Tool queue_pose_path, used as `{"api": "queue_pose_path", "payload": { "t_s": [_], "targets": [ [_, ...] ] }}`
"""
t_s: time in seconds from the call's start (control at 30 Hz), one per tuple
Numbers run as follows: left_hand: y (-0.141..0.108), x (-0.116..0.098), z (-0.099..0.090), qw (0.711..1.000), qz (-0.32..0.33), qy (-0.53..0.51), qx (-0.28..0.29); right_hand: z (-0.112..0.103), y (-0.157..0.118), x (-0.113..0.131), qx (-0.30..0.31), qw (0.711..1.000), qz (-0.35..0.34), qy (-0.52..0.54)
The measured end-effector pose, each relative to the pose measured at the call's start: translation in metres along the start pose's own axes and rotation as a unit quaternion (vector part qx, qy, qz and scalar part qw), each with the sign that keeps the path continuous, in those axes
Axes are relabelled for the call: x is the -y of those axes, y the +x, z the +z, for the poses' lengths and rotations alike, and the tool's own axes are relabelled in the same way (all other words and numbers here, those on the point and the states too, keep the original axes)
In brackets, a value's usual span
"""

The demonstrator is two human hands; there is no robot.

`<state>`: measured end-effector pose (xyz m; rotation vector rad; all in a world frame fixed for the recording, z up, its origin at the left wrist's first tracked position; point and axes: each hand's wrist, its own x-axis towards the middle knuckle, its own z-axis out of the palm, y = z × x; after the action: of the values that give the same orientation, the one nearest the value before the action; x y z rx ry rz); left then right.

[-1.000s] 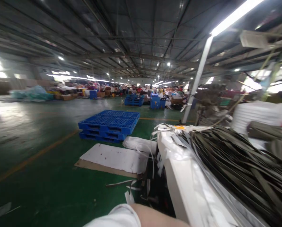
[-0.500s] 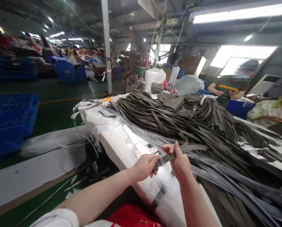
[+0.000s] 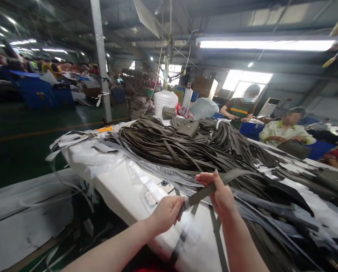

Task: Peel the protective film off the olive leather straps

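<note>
The person's left hand (image 3: 166,214) pinches one end of a dark olive strap (image 3: 201,194), its grip clamped on it between thumb and bent fingers. The right hand (image 3: 222,193) is held out beside it with its grip apart, thumb raised and fingers straightened, and the strap runs slantwise across it and on towards the heap. Both hands are above the near edge of a white-covered bench (image 3: 112,189), so the strap is up off the surface along the stretch between them. Just beyond the left hand lies a phone (image 3: 168,186), its camera lenses facing up (a small pale object (image 3: 150,198) lies just beside it, too blurred to name). Past the phone, a broad heap of similar straps (image 3: 157,145) spreads over the bench, with folded pouches (image 3: 188,129) of much the same colour at its back. An orange object (image 3: 104,129) lies near the bench's far left corner. Behind the heap stand a white roll (image 3: 163,102) and a bulging translucent bag (image 3: 204,108). Across the bench, a co-worker in a striped dark top (image 3: 238,109) is near another in a pale patterned top (image 3: 292,130)
</note>
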<state>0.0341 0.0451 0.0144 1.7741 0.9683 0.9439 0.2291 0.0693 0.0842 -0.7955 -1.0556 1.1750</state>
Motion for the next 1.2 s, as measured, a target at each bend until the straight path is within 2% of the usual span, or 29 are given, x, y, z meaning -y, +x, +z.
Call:
{"api": "queue_pose_path", "payload": {
  "t_s": [0.17, 0.3, 0.4, 0.47, 0.6, 0.67, 0.73, 0.77, 0.87, 0.93, 1.0, 1.13, 1.2],
  "targets": [
    [0.01, -0.014, 0.0, 0.998, 0.035, -0.013, -0.043, 0.035, -0.022, -0.025, 0.087, 0.994, 0.048, -0.039],
    [0.009, -0.013, 0.001, 0.997, 0.048, -0.011, -0.066, 0.044, -0.027, -0.036, 0.112, 0.987, 0.052, -0.098],
    [0.014, -0.014, 0.0, 0.998, 0.047, -0.023, -0.037, 0.036, -0.01, -0.013, 0.094, 0.993, 0.022, -0.069],
    [0.025, -0.025, -0.002, 0.998, 0.054, -0.029, -0.018, 0.029, 0.004, 0.012, 0.08, 0.996, -0.009, -0.041],
    [0.061, -0.074, -0.003, 0.993, 0.108, -0.036, -0.019, 0.028, 0.017, 0.056, 0.107, 0.989, -0.052, -0.09],
    [0.077, -0.097, 0.002, 0.988, 0.143, -0.048, -0.026, 0.029, 0.015, 0.067, 0.119, 0.983, -0.032, -0.137],
    [0.086, -0.11, 0.012, 0.983, 0.169, -0.061, -0.026, 0.026, 0.011, 0.076, 0.114, 0.978, -0.017, -0.173],
    [0.089, -0.111, 0.019, 0.982, 0.173, -0.068, -0.019, 0.022, 0.01, 0.081, 0.102, 0.978, -0.028, -0.179],
    [0.094, -0.107, 0.037, 0.984, 0.154, -0.086, 0.021, 0.002, 0.011, 0.102, 0.037, 0.98, -0.122, -0.152],
    [0.097, -0.106, 0.046, 0.984, 0.153, -0.079, 0.035, -0.009, 0.012, 0.113, 0.02, 0.978, -0.162, -0.129],
    [0.101, -0.111, 0.052, 0.981, 0.179, -0.063, 0.028, -0.015, 0.008, 0.115, 0.039, 0.979, -0.15, -0.136],
    [0.106, -0.128, 0.057, 0.974, 0.221, -0.039, 0.017, -0.019, -0.003, 0.108, 0.07, 0.979, -0.059, -0.181],
    [0.106, -0.133, 0.06, 0.974, 0.223, -0.036, 0.027, -0.024, -0.006, 0.114, 0.049, 0.978, -0.078, -0.187]
  ]
}}
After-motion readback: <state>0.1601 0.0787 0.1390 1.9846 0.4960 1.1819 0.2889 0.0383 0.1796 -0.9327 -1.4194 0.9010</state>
